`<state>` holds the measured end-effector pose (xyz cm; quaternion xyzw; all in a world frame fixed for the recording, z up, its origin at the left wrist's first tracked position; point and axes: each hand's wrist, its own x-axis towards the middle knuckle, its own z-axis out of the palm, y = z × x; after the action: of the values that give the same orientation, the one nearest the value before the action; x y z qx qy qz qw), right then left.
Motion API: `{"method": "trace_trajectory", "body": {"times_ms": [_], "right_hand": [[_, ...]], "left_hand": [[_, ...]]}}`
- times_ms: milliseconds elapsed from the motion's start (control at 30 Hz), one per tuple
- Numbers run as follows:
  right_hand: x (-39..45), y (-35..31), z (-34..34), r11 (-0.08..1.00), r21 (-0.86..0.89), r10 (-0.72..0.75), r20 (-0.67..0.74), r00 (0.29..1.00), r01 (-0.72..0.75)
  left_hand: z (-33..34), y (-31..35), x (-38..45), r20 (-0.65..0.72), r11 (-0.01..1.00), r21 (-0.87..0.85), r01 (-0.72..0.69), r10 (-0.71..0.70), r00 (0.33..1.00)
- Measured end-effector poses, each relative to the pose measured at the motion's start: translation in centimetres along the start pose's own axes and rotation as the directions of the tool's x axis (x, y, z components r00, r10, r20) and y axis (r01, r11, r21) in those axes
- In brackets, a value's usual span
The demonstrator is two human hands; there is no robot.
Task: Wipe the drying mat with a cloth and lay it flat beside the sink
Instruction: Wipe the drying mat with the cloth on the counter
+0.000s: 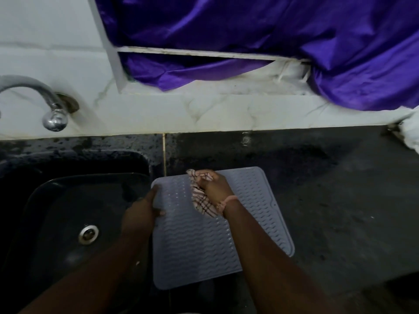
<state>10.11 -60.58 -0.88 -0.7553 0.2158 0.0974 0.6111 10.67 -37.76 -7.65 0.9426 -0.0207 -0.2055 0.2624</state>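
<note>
My left hand (141,215) is pinching the left edge of the grey ribbed silicone drying mat (204,241) on the dark stone counter (328,189) right beside the black sink (68,211); my right hand (215,188) is closed around a checked pink cloth (203,203), pressing it near the mat's far edge.

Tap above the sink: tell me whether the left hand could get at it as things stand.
Probably yes, but not at once. The left hand grips the drying mat's left edge, so it must let go first. The tap sits on the wall above the sink, with nothing between.
</note>
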Motion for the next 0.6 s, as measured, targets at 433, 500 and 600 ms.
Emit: {"method": "trace_trajectory", "body": {"times_ms": [433, 500, 600], "right_hand": [[1.7, 7.8, -12.7, 0.657, -0.682, -0.035, -0.453, 0.891, -0.321], [1.9, 8.3, -12.3, 0.637, -0.706, -0.065, -0.45, 0.891, -0.31], [2.2, 8.1, -12.8, 0.621, -0.72, -0.061, -0.436, 0.898, -0.308]], "left_hand": [[0.9, 0.5, -1.2, -0.106, 0.995, 0.104, 0.004, 0.007, 0.994], [1.1, 0.4, -1.4, -0.105, 0.991, 0.135, -0.002, 0.017, 0.994], [0.8, 0.4, -1.0, -0.079, 0.993, 0.116, -0.001, 0.01, 0.997]]}}
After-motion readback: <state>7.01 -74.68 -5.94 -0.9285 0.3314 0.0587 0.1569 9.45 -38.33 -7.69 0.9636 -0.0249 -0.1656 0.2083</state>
